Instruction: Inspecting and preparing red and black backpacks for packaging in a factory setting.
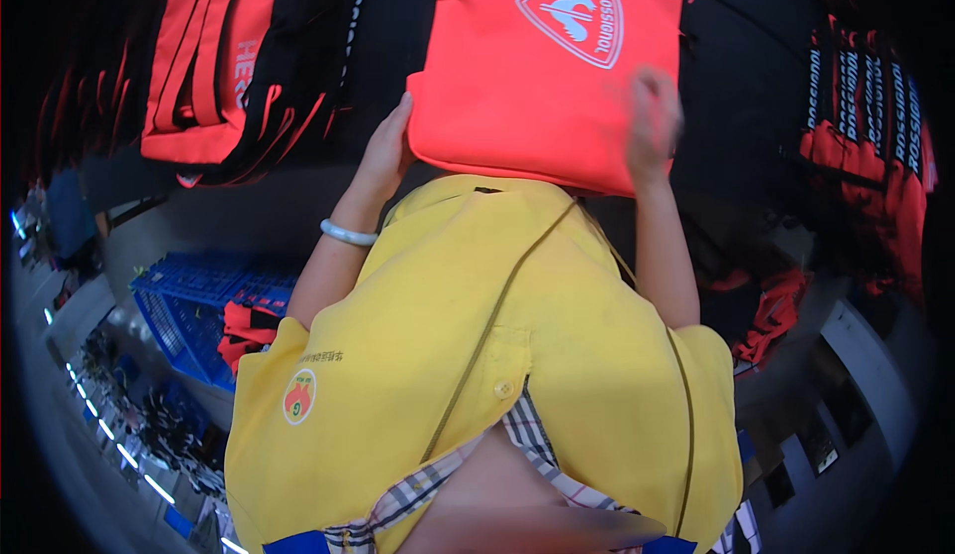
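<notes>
Left hand (386,151) flat, fingers extended against left edge of orange fabric bag (542,67); right hand (652,121) blurred, grip unclear, at lower right edge. Bag on dark worktop (736,77), above yellow vest (477,355). Advise even tension both sides, edges square.

We see a dark table (756,87) spread with red and black bags (214,57). Left of it stands a blue plastic crate (184,305), beside a grey floor (60,425).
</notes>
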### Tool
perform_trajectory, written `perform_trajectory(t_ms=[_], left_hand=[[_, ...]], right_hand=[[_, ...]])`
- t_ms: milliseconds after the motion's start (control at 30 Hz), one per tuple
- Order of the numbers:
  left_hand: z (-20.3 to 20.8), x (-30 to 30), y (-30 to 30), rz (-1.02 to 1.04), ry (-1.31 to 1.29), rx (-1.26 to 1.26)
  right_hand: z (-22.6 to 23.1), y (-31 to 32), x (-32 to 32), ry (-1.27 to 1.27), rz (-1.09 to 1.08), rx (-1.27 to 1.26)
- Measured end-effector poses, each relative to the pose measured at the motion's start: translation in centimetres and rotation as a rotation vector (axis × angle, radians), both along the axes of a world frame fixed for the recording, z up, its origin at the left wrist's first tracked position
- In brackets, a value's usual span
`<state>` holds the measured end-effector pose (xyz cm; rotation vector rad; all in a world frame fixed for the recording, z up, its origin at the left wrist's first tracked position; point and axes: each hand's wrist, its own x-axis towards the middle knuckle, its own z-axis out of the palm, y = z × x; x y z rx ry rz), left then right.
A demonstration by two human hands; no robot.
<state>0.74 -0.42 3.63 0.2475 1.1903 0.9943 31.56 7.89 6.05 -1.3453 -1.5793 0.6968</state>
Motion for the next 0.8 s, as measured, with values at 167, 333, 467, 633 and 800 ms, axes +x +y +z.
perform_trajectory(t_ms=[167,333,467,633,800], left_hand=[[0.2,-0.2,0.5,-0.034,0.022,-0.078],[-3.0,-1.6,0.6,-0.043,-0.033,-0.048],[-3.3,-1.3,1.0,-0.103,0.009,-0.043],[-1.2,-0.5,1.2,-0.166,-0.045,-0.070],[-1.8,-1.3,1.5,-0.178,-0.073,-0.112]], right_hand=[[-1.5,-9.6,16.1,0.375,-0.679,-0.335],[-4.4,-14.9,16.9,0.062,-0.752,-0.511],[-4.7,-14.4,14.5,0.355,-0.629,-0.649],[-4.1,-12.3,12.1,0.510,-0.605,-0.556],[-2.9,-11.3,11.2,0.402,-0.580,-0.509]])
